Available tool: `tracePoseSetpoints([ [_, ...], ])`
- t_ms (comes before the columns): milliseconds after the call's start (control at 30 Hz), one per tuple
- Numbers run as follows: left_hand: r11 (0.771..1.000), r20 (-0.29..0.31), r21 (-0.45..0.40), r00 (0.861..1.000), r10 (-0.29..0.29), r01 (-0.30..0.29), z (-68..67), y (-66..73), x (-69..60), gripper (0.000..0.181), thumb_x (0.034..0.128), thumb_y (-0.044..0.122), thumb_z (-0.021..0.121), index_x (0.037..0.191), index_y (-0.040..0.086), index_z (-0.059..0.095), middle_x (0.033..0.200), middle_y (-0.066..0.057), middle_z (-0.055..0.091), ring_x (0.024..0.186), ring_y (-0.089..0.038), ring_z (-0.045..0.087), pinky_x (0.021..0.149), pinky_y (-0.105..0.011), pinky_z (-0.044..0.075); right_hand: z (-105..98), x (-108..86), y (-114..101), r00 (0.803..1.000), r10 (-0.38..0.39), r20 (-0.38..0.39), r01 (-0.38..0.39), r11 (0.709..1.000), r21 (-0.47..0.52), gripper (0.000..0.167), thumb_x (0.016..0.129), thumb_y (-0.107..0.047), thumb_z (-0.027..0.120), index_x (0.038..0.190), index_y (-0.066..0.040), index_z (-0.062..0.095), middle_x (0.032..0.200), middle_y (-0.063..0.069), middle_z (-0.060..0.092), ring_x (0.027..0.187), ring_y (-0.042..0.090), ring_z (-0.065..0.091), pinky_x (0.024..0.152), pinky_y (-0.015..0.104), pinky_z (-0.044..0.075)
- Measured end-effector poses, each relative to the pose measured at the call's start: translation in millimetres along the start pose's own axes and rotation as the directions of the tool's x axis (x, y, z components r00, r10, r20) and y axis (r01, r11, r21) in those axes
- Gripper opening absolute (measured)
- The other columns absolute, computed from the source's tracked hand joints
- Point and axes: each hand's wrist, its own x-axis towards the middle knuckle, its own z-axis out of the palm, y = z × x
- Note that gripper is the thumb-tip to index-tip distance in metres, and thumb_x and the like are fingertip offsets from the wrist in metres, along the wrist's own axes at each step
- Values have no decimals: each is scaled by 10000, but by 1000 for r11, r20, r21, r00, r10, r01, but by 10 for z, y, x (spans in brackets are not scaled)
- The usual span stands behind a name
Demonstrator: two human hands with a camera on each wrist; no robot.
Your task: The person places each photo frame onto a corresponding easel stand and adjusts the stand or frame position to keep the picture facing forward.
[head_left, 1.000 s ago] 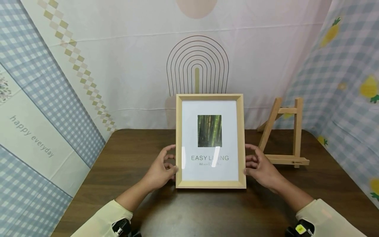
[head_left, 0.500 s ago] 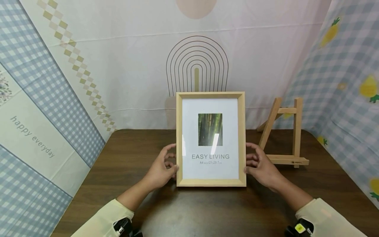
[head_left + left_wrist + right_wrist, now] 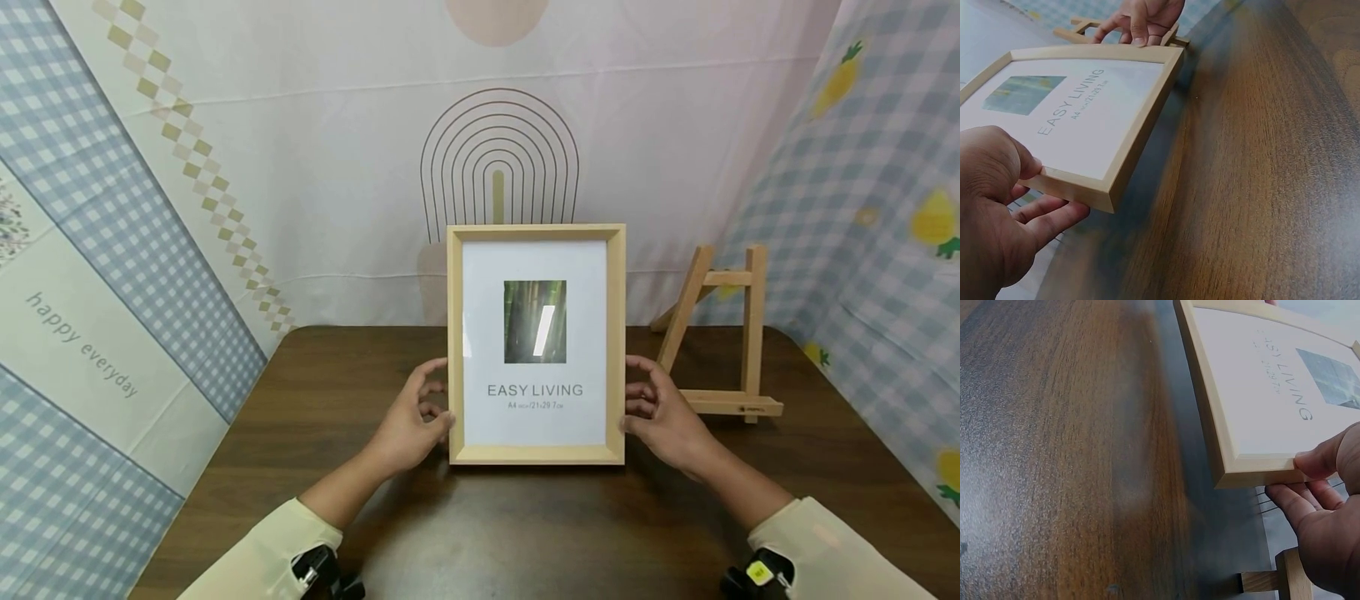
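A light wooden picture frame (image 3: 536, 427) is held facing me over the table, fairly upright. Behind its glazing lies a white sheet with a bamboo photo (image 3: 535, 322) and the words "EASY LIVING". My left hand (image 3: 411, 423) grips the frame's left side low down, thumb on the front edge and fingers around the outside. On the opposite side my right hand (image 3: 670, 423) pinches it the same way. Both wrist views show the thumbs on the front rim and fingers at the side or back. Whether the bottom edge touches the table cannot be told.
A small wooden easel (image 3: 753, 333) stands at the table's back right, just beyond my right hand. The dark wooden table (image 3: 525, 533) has rounded back corners. A white printed cloth (image 3: 337, 192) hangs behind, with checked cloths (image 3: 795, 242) at both sides.
The frame has risen slightly and looks a little larger and straighter, with both hands moving up along with it. A light reflection has shifted up onto the photo. The easel stays put.
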Motion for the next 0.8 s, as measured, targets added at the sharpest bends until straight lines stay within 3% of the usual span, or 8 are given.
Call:
tracePoseSetpoints([
  [467, 1000, -9, 7, 1000, 24, -24, -12, -6, 54, 751, 954, -87, 641, 1554, 238, 326, 1327, -177, 553, 858, -279, 621, 653, -498, 595, -27, 32, -34, 1000, -17, -5, 16, 999, -36, 866, 906, 147, 642, 1589, -118, 181, 1316, 282, 507, 1144, 415, 594, 780, 344, 580],
  [800, 999, -24, 13, 999, 37, -37, -22, 3, 72, 767, 946, -100, 637, 1555, 242, 321, 1308, -175, 558, 859, -290, 618, 677, -567, 587, -30, 69, -40, 999, -45, -16, 44, 998, -53, 865, 887, 164, 646, 1580, -99, 199, 1297, 289, 523, 1125, 430, 600, 759, 334, 579],
])
